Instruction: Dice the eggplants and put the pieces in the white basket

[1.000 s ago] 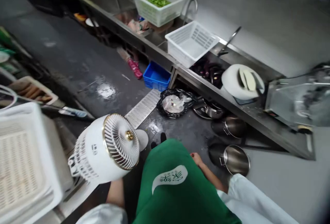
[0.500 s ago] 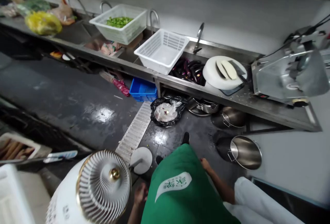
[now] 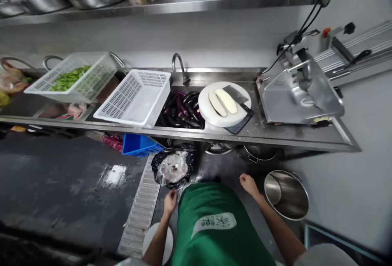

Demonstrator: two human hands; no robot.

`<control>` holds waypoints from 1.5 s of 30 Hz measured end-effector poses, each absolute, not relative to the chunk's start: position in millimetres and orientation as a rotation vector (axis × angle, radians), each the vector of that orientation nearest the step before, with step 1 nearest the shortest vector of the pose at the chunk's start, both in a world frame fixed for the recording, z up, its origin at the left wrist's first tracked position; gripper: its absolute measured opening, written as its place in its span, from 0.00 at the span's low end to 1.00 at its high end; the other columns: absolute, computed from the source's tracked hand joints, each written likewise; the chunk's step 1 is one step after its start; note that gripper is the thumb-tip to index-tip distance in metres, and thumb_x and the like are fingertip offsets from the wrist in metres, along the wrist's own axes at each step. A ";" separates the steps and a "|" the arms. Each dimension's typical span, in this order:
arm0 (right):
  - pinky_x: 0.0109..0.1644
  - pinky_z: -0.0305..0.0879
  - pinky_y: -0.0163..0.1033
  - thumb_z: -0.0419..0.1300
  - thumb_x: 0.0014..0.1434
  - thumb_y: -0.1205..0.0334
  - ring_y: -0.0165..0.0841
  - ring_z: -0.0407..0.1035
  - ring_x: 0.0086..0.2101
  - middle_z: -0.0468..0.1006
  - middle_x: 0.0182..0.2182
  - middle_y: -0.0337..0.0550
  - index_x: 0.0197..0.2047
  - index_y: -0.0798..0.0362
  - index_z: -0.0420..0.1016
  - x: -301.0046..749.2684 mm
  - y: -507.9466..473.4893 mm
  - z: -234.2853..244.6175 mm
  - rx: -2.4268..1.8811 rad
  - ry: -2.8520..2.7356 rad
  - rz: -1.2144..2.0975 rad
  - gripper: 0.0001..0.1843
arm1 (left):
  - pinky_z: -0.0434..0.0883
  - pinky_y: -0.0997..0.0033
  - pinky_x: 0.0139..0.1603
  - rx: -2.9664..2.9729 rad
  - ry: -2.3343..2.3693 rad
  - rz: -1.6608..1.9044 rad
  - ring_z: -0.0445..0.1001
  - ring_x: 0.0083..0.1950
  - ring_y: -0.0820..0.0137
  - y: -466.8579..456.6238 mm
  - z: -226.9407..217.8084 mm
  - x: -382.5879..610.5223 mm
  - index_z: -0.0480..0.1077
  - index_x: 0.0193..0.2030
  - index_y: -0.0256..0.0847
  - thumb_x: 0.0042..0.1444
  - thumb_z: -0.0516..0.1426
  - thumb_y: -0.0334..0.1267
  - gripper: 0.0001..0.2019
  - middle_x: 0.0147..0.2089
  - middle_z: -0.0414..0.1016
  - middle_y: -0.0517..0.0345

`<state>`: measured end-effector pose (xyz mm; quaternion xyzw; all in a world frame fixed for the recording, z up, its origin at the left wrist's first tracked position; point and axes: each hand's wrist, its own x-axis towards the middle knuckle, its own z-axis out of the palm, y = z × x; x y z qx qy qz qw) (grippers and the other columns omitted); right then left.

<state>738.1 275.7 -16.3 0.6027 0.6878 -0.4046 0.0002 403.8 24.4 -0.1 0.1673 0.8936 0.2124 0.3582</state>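
My left hand (image 3: 170,202) hangs over the floor beside the green apron, fingers curled in and nothing visible in them. Out past the apron's other side is my right hand (image 3: 248,184), also loosely curled, with no object showing. On the steel counter ahead, a round white cutting board (image 3: 211,118) carries two pale lengthwise eggplant halves (image 3: 226,100) and a cleaver (image 3: 237,94) with a black handle. Left of the board, dark purple eggplants (image 3: 180,111) fill a sink basin. A white perforated basket (image 3: 134,98) stands over the basin's left side. Neither hand touches these things.
A metal slicer (image 3: 301,94) stands at the counter's right end. A bin bag (image 3: 173,168), a blue crate (image 3: 139,144) and a steel pot (image 3: 288,196) are on the floor. Chopped greens (image 3: 70,78) lie in a basket at left. A shelf (image 3: 183,5) runs above.
My view has swung to the right and moved closer to the counter. Both hands have come forward and up beside the apron. The white fan-like appliance has left view.
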 end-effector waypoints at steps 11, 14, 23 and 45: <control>0.39 0.61 0.40 0.48 0.65 0.44 0.37 0.68 0.29 0.76 0.26 0.44 0.29 0.48 0.68 644.8 486.3 6.5 2.188 2.593 -1.138 0.20 | 0.76 0.74 0.33 0.704 1.693 1.337 0.79 0.31 0.72 463.8 25.1 320.6 0.73 0.50 0.36 0.59 0.63 0.42 0.16 0.34 0.78 0.57; 0.43 0.62 0.41 0.48 0.66 0.51 0.39 0.70 0.35 0.78 0.31 0.48 0.35 0.51 0.73 636.6 538.0 28.0 2.319 2.573 -0.807 0.17 | 0.74 0.77 0.29 0.649 1.776 1.170 0.77 0.26 0.74 539.3 35.5 320.5 0.67 0.62 0.35 0.62 0.63 0.41 0.24 0.32 0.76 0.60; 0.54 0.63 0.49 0.53 0.65 0.63 0.50 0.65 0.54 0.71 0.58 0.61 0.66 0.55 0.69 618.4 655.8 45.3 1.915 2.393 -0.353 0.26 | 0.73 0.71 0.22 0.525 1.841 1.020 0.73 0.19 0.70 603.8 24.6 323.6 0.69 0.61 0.30 0.50 0.73 0.46 0.36 0.30 0.78 0.55; 0.49 0.72 0.43 0.52 0.66 0.42 0.46 0.78 0.47 0.84 0.48 0.53 0.63 0.51 0.74 613.3 636.0 113.0 1.732 2.603 -1.344 0.31 | 0.80 0.69 0.27 0.226 1.665 1.291 0.77 0.23 0.71 566.1 31.9 338.2 0.68 0.42 0.36 0.47 0.74 0.51 0.27 0.26 0.77 0.62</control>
